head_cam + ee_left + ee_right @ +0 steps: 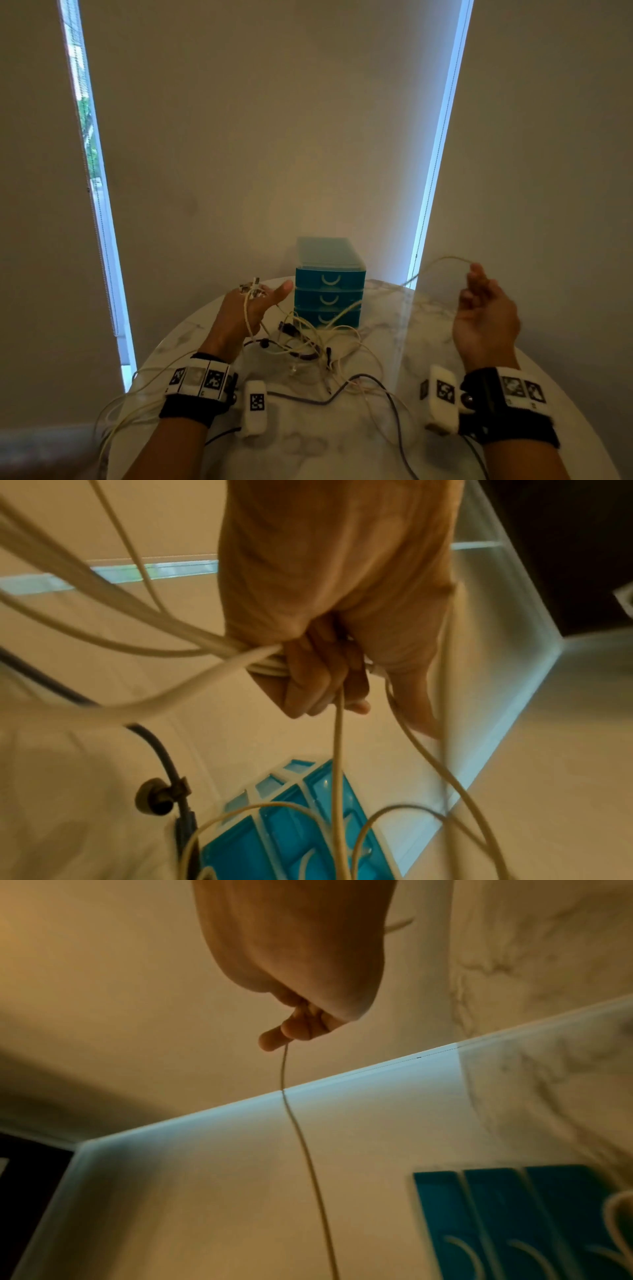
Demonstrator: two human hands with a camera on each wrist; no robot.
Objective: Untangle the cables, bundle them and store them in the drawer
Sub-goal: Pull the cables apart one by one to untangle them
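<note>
A tangle of white and dark cables (308, 346) lies on the round marble table (411, 428) in front of a small teal drawer unit (329, 284) with three shut drawers. My left hand (255, 301) grips a bunch of white cables (263, 661) with connectors sticking up between the fingers; the thumb points toward the drawers. My right hand (479, 284) is raised at the right and pinches one thin white cable (291, 1110), which runs in an arc down to the tangle.
A dark cable (387, 394) snakes across the near part of the table. White cable loops (116, 411) hang over the table's left edge. Window blinds (267, 137) close off the back; the drawer unit (291, 831) stands at the table's far edge.
</note>
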